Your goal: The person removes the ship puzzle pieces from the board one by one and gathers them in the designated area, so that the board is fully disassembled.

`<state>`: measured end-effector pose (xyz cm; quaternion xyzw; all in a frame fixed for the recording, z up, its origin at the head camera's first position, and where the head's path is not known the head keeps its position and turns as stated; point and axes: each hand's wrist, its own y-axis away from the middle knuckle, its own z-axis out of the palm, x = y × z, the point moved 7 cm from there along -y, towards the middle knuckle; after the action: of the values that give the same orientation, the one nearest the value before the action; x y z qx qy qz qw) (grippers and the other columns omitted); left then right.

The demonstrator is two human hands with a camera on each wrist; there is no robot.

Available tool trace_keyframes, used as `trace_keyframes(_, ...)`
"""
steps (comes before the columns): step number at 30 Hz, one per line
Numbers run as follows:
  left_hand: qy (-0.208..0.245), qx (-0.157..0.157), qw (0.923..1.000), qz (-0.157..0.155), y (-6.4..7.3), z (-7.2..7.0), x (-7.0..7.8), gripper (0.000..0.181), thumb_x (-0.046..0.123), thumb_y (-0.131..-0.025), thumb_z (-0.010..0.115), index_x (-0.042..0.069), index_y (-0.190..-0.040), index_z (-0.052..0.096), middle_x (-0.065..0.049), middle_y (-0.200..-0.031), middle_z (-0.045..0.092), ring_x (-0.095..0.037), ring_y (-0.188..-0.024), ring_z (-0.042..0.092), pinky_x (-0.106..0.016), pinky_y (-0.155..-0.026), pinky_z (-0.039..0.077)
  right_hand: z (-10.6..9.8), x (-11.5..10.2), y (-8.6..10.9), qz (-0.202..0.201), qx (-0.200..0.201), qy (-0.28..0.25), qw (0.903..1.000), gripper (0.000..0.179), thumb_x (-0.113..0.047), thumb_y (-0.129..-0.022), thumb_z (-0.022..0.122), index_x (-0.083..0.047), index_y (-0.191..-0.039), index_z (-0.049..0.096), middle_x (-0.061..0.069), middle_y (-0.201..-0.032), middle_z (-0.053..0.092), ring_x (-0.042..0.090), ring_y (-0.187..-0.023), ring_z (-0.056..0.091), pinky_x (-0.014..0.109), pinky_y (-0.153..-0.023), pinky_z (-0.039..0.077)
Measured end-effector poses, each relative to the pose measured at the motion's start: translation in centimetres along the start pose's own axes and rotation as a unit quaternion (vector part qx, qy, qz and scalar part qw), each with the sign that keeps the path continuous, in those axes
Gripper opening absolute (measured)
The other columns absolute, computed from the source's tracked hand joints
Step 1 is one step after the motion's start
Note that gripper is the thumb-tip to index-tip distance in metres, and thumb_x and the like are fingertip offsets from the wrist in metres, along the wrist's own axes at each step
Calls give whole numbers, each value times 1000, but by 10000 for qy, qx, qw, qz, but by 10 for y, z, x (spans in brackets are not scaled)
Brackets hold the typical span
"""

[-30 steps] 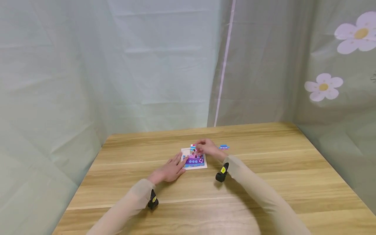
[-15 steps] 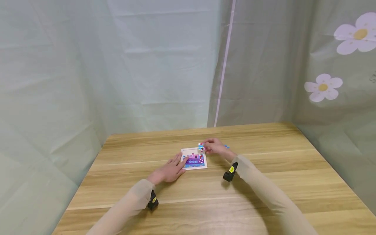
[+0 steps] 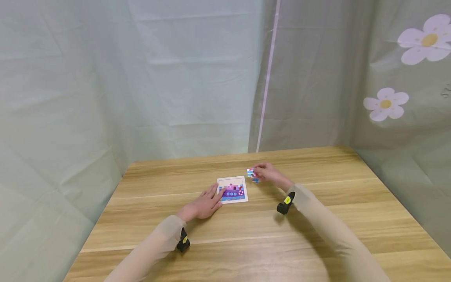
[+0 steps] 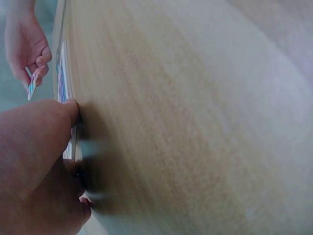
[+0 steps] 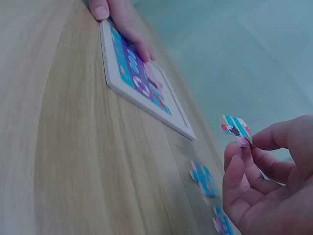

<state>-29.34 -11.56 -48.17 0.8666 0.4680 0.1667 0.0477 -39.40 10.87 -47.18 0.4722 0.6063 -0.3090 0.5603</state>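
My left hand (image 3: 204, 203) lies with its fingers extended over the left edge of a small white jigsaw tray (image 5: 146, 106). Inside the tray is a partly filled picture of a purple and pink boat on blue water; its upper strip shows bare backing. To the right of the tray, my right hand (image 3: 269, 174) pinches a jigsaw piece (image 5: 236, 128) between thumb and fingertips, raised above the table. That piece has blue and white stripes, some pink, and a dark-haired figure. The left wrist view catches the held piece (image 4: 32, 87) edge-on.
Two loose jigsaw pieces lie on the wooden table (image 3: 225, 243) right of the tray: a blue one (image 5: 204, 180) and another bluish one (image 5: 223, 223), partly cut off by the view's edge. Pale curtains (image 3: 197, 78) hang behind the table and at both sides.
From over the tray's upper part, my right hand has moved right with the jigsaw piece, ending above the table beside the tray. My left hand has stayed in place.
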Motion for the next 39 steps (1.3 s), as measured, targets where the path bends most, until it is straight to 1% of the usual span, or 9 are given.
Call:
trace_keyframes(9, -2, 65, 10000, 26, -1, 3, -2, 57, 34, -106, 29, 12, -156, 13, -23, -162, 1, -36, -150, 4, -55, -120, 16, -15, 3, 6, 33, 64, 82, 9999, 33, -7, -99, 47, 14, -124, 50, -1, -77, 58, 6, -65, 52, 18, -59, 47)
trace_keyframes(11, 26, 87, 9999, 63, -2, 4, -2, 57, 34, -106, 30, 12, -156, 12, -23, -162, 0, -37, -150, 3, -55, -120, 15, -18, 4, 6, 45, 62, 32, 10000, 34, -8, -100, 47, 14, -125, 49, -2, -76, 58, 5, -65, 53, 18, -59, 48)
trace_keyframes(13, 78, 121, 9998, 114, -1, 4, -1, 57, 33, -106, 31, 11, -156, 13, -24, -161, 0, -37, -150, 3, -57, -119, 15, -23, 4, 6, 82, 94, 83, 9999, 34, -10, -100, 46, 12, -126, 49, -3, -76, 57, 5, -64, 51, 18, -57, 46)
trace_keyframes(17, 117, 165, 9996, 200, 0, 1, 0, 57, 31, -106, 32, 9, -156, 15, -26, -161, 3, -40, -149, 5, -58, -119, 15, -33, -1, 9, 99, 256, 313, 9991, 34, -14, -101, 46, 10, -125, 52, -3, -78, 56, 7, -68, 51, 19, -59, 44)
trace_keyframes(20, 93, 149, 9997, 162, 1, 0, 1, 57, 31, -106, 32, 9, -156, 15, -25, -161, 2, -39, -150, 6, -57, -119, 16, -37, -3, 11, 26, 273, 341, 9990, 35, -13, -100, 46, 11, -125, 52, -2, -83, 59, 10, -75, 54, 20, -63, 46)
trace_keyframes(22, 65, 117, 9998, 119, 1, 0, 1, 57, 32, -106, 31, 10, -156, 14, -24, -161, 2, -38, -150, 5, -56, -119, 16, -40, -4, 13, -12, 260, 324, 9991, 35, -12, -100, 46, 12, -125, 52, -2, -83, 59, 10, -75, 54, 20, -64, 46)
trace_keyframes(29, -25, 71, 10000, 42, 0, 1, 0, 57, 34, -106, 30, 12, -156, 13, -23, -162, 2, -37, -150, 5, -54, -120, 17, -47, -4, 18, -150, 270, 261, 9992, 35, -11, -101, 45, 13, -125, 53, -2, -78, 57, 6, -65, 49, 19, -58, 41)
trace_keyframes(34, -56, 100, 9999, 69, 0, 0, 1, 58, 34, -106, 30, 11, -156, 13, -23, -161, 2, -37, -150, 5, -55, -119, 18, -54, -2, 21, -81, 346, 116, 9993, 36, -9, -99, 47, 15, -125, 51, -4, -77, 57, 4, -66, 50, 18, -60, 43)
trace_keyframes(39, 20, 60, 9999, 81, 2, -1, 3, 58, 33, -106, 31, 10, -156, 13, -24, -161, 2, -39, -150, 5, -56, -119, 17, -63, 4, 22, 74, 457, 161, 9988, 36, -8, -99, 47, 17, -125, 49, -6, -76, 56, 3, -66, 49, 17, -63, 46)
